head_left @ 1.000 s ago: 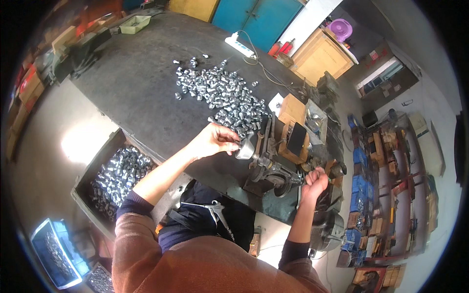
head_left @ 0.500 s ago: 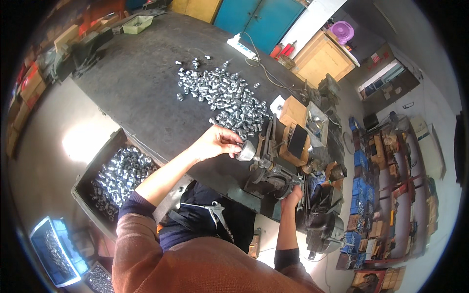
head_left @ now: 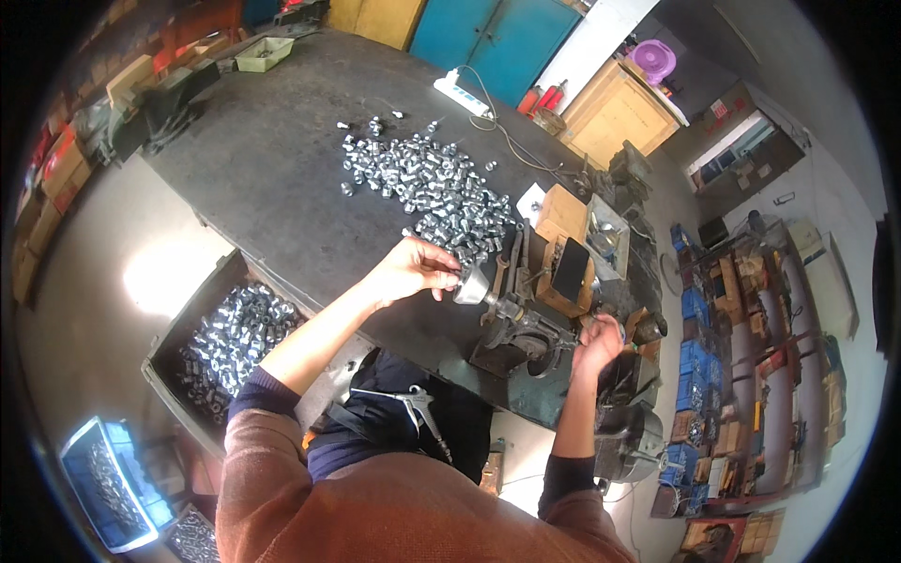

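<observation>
A small shiny metal fitting is pinched in the left hand fingers, right at the dark cast-iron press on the matte black worktop. The right hand is curled around the press handle. A heap of silvery parts is piled nearby.

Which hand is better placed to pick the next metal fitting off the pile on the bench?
Left. The left hand sits at the edge of the pile of metal fittings, fingers at the machine. The right hand is on the machine's far side.
</observation>
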{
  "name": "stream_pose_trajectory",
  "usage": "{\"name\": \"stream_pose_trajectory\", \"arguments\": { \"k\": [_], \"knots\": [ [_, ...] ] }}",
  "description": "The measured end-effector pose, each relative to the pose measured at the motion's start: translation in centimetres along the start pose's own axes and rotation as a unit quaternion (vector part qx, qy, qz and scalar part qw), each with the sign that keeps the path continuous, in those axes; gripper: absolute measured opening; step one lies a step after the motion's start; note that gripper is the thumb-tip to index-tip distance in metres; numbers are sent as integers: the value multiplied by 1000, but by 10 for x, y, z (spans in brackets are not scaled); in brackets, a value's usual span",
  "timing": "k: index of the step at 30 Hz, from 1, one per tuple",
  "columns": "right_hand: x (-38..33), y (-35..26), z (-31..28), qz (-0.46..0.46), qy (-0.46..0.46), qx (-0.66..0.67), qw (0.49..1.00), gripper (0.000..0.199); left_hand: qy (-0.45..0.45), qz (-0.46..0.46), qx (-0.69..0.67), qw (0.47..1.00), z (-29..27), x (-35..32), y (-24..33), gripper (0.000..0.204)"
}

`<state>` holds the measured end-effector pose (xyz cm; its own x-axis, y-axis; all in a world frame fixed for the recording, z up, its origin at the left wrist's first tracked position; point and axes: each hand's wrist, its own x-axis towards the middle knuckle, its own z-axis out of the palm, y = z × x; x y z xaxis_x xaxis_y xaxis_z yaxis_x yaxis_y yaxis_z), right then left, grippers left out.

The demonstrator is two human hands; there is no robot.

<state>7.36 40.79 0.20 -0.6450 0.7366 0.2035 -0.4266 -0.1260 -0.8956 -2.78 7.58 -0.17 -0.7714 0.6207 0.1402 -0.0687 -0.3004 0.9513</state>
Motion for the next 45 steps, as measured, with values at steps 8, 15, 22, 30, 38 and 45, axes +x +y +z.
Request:
{"name": "stream_pose_trajectory", "arguments": {
  "k": [8, 15, 22, 30, 38, 45],
  "knots": [
    [-82, -21, -45, -1, -68, 38, 997, 15, 17, -4, -27, 999, -1, -5, 0, 17],
    [-37, 76, -63, 127, 112, -52, 984, 19, 40, -15, 18, 999, -6, -15, 10, 17],
    [2, 8, -10, -25, -15, 22, 999, 15, 133, -83, 209, 965, -67, -109, 8, 18],
    [-80, -20, -43, -18, -72, 57, 996, 13, 200, -193, 659, 699, -124, -222, -8, 18],
    [-69, 55, -70, 106, 30, 20, 994, 11, 120, 35, 547, 828, -103, -9, -17, 21],
    [-63, 55, -55, 122, 82, -38, 988, 12, 106, -24, 668, 737, -112, 61, -69, 30]
  ]
}}
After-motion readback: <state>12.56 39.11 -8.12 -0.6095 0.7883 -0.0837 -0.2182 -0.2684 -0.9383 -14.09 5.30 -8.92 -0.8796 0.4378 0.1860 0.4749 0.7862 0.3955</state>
